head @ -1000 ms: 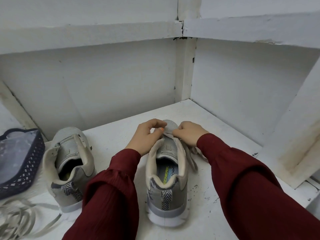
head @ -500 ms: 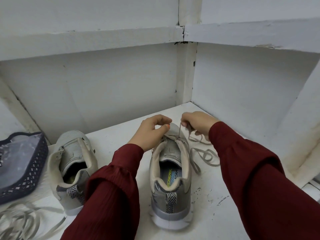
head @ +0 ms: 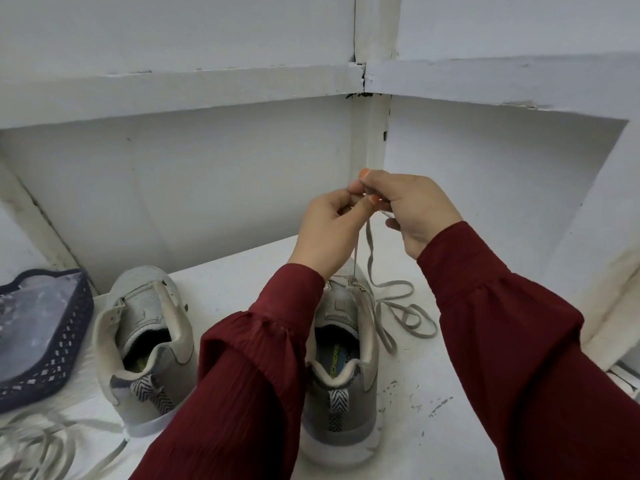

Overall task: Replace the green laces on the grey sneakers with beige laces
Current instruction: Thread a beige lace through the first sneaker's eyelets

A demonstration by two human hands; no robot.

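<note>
Two grey sneakers stand heel-first toward me on a white shelf. The right sneaker point(head: 343, 375) has a beige lace point(head: 398, 306) threaded near its toe end. My left hand point(head: 329, 230) and my right hand point(head: 408, 209) meet well above that shoe, both pinching the lace ends and holding them taut upward. The slack of the lace loops on the shelf right of the shoe. The left sneaker point(head: 145, 348) has no lace in it. No green lace is visible.
A dark perforated basket point(head: 45, 344) with a plastic bag inside sits at the far left. A pile of pale loose laces point(head: 41, 445) lies at the bottom left. White walls close in behind and on the right; a shelf board runs overhead.
Both hands have risen from the shoe's toe eyelets to well above it, drawing the lace ends upward and taut. The camera view has tilted slightly.
</note>
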